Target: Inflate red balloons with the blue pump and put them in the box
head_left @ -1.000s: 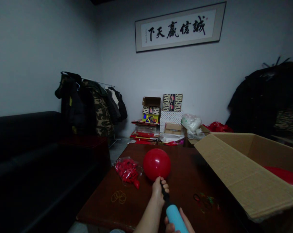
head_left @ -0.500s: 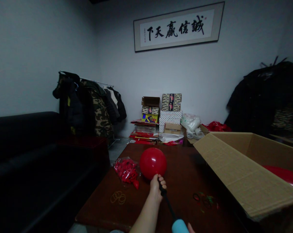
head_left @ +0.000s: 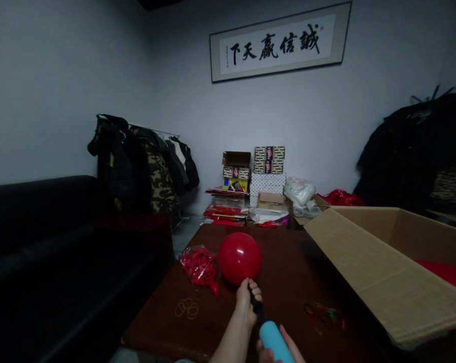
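Observation:
A partly inflated red balloon (head_left: 239, 257) sits at the far end of my left hand (head_left: 247, 298), whose fingers are closed around its neck and the black end of a hand balloon pump (head_left: 275, 343). My right hand (head_left: 282, 348), partly cut off by the bottom edge, wraps the pump's light-blue barrel. Only a short stretch of black shaft shows between the two hands. Left of the balloon lies a clear bag of red balloons (head_left: 199, 266), one spilling from its mouth. Several tan rubber bands (head_left: 187, 308) rest nearer me on the brown table (head_left: 159, 322).
An open cardboard box (head_left: 371, 267) with red balloons (head_left: 445, 275) inside stands at the right. Small coloured bands (head_left: 326, 315) lie beside it. A black sofa (head_left: 61, 262) runs along the left. Stacked boxes (head_left: 269, 186) stand against the back wall.
My right hand has pushed the blue barrel up toward my left hand, so less black shaft shows. The balloon looks slightly larger. The whole view has shifted a little.

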{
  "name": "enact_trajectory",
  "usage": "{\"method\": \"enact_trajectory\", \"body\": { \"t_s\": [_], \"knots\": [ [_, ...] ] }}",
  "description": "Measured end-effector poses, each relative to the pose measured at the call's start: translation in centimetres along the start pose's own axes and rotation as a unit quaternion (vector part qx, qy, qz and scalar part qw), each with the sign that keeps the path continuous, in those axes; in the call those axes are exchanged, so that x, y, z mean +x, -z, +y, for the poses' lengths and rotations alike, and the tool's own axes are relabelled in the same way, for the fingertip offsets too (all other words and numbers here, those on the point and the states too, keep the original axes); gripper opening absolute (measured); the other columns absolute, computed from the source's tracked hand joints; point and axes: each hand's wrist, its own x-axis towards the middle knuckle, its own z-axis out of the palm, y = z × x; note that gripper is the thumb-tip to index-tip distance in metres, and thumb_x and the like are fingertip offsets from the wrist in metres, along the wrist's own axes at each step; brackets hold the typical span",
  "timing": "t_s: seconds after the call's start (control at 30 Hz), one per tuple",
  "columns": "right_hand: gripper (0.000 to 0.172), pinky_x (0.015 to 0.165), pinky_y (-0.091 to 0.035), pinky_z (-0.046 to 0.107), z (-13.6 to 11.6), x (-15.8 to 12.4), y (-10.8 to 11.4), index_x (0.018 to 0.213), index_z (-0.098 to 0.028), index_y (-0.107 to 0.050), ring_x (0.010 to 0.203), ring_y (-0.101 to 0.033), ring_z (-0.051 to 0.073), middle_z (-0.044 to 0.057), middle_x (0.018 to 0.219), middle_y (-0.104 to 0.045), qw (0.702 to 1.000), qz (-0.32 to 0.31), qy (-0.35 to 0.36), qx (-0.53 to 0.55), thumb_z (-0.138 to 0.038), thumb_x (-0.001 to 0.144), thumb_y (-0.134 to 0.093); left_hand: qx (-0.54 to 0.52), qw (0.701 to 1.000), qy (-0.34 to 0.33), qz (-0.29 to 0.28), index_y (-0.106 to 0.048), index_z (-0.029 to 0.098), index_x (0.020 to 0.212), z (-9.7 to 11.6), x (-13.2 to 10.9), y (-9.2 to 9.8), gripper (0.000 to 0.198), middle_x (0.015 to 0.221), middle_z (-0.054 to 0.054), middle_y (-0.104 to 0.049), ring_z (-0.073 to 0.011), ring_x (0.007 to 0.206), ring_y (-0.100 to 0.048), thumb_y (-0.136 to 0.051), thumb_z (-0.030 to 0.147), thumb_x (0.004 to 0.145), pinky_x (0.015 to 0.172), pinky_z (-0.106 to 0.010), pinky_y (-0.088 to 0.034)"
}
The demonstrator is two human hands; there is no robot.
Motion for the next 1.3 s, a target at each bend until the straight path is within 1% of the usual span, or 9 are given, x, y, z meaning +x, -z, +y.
{"method": "enact_trajectory", "body": {
  "t_s": [0.1, 0.23, 0.33, 0.5, 0.63, 0.8, 1.0, 1.13, 1.3],
  "knots": [
    [0.054, 0.044, -0.035, 0.01, -0.8, 1.2, -1.0, 0.087, -0.009, -0.058, 0.047, -0.049, 0.0, -0.005, 0.064, -0.059, 0.995, -0.043, -0.029, 0.084, -0.053, 0.06, -0.073, 0.022, 1.0, 0.008, -0.001, -0.039, 0.018, 0.065, -0.6, -0.1, 0.1, 0.023, 0.047, 0.008, -0.034, -0.0032, 0.032, -0.032, -0.041, 0.023, 0.087, 0.032, -0.013, -0.021],
    [0.052, 0.044, -0.036, 0.011, -1.2, 1.9, -1.2, 0.091, -0.006, -0.055, 0.05, -0.055, 0.003, 0.0, 0.069, -0.063, 0.98, -0.095, -0.081, 0.156, -0.046, 0.064, -0.074, 0.047, 0.999, -0.007, 0.01, -0.038, 0.019, 0.064, -0.7, 0.0, 0.7, 0.023, 0.046, 0.007, -0.035, -0.004, 0.032, -0.031, -0.042, 0.025, 0.086, 0.032, -0.015, -0.021],
    [0.053, 0.043, -0.035, 0.011, -0.7, 2.0, -0.2, 0.089, -0.006, -0.056, 0.049, -0.055, 0.003, -0.001, 0.067, -0.064, 0.98, -0.092, -0.089, 0.152, -0.047, 0.061, -0.075, 0.067, 0.998, -0.011, 0.015, -0.041, 0.018, 0.065, -1.1, 0.3, 1.7, 0.022, 0.046, 0.006, -0.037, -0.0049, 0.033, -0.032, -0.046, 0.028, 0.084, 0.033, -0.016, -0.023],
    [0.056, 0.041, -0.034, 0.009, 0.2, 2.2, 1.8, 0.084, -0.005, -0.058, 0.046, -0.054, 0.002, -0.001, 0.062, -0.063, 0.985, -0.066, -0.061, 0.149, -0.051, 0.058, -0.076, 0.086, 0.996, -0.017, 0.021, -0.046, 0.018, 0.068, -2.3, 0.9, 2.9, 0.024, 0.049, 0.004, -0.041, -0.0064, 0.035, -0.034, -0.052, 0.038, 0.08, 0.034, -0.018, -0.026],
    [0.059, 0.039, -0.033, 0.009, 0.4, 2.3, 2.5, 0.081, -0.005, -0.058, 0.043, -0.052, 0.001, -0.003, 0.059, -0.062, 0.982, -0.081, -0.06, 0.159, -0.054, 0.053, -0.078, 0.089, 0.996, -0.014, 0.014, -0.047, 0.017, 0.069, -2.5, 0.9, 2.6, 0.021, 0.048, 0.006, -0.038, -0.0057, 0.034, -0.033, -0.051, 0.034, 0.081, 0.034, -0.018, -0.025],
    [0.055, 0.041, -0.031, 0.008, 0.4, 2.4, 2.4, 0.085, -0.007, -0.059, 0.044, -0.051, 0.0, -0.004, 0.061, -0.061, 0.987, -0.073, -0.045, 0.134, -0.054, 0.06, -0.074, 0.064, 0.997, -0.023, 0.025, -0.045, 0.017, 0.072, -2.0, 0.7, 1.9, 0.014, 0.047, 0.008, -0.035, -0.0041, 0.032, -0.031, -0.043, 0.021, 0.085, 0.033, -0.015, -0.02],
    [0.059, 0.038, -0.03, 0.007, 0.6, 2.7, 3.2, 0.083, -0.005, -0.059, 0.041, -0.047, -0.001, -0.003, 0.059, -0.059, 0.982, -0.091, -0.047, 0.157, -0.056, 0.056, -0.075, 0.052, 0.998, -0.023, 0.021, -0.039, 0.018, 0.068, -1.8, 0.6, 1.6, 0.02, 0.048, 0.007, -0.036, -0.0037, 0.032, -0.031, -0.042, 0.024, 0.087, 0.033, -0.015, -0.018],
    [0.059, 0.039, -0.033, 0.008, 0.4, 2.1, 2.5, 0.083, -0.003, -0.06, 0.04, -0.05, 0.0, -0.001, 0.058, -0.06, 0.985, -0.063, -0.04, 0.154, -0.053, 0.056, -0.076, 0.057, 0.998, -0.027, 0.007, -0.041, 0.018, 0.069, -2.1, 0.6, 1.9, 0.019, 0.052, 0.005, -0.044, -0.0042, 0.034, -0.034, -0.05, 0.028, 0.082, 0.034, -0.015, -0.021],
    [0.055, 0.038, -0.033, 0.009, -0.4, 0.9, -0.2, 0.084, -0.004, -0.059, 0.044, -0.054, 0.003, 0.0, 0.061, -0.064, 0.986, -0.058, -0.036, 0.149, -0.048, 0.057, -0.077, 0.057, 0.998, -0.001, 0.011, -0.043, 0.019, 0.07, -2.3, 1.1, 2.0, 0.019, 0.055, 0.003, -0.046, -0.0054, 0.037, -0.037, -0.055, 0.031, 0.078, 0.035, -0.016, -0.024]
  ]
}}
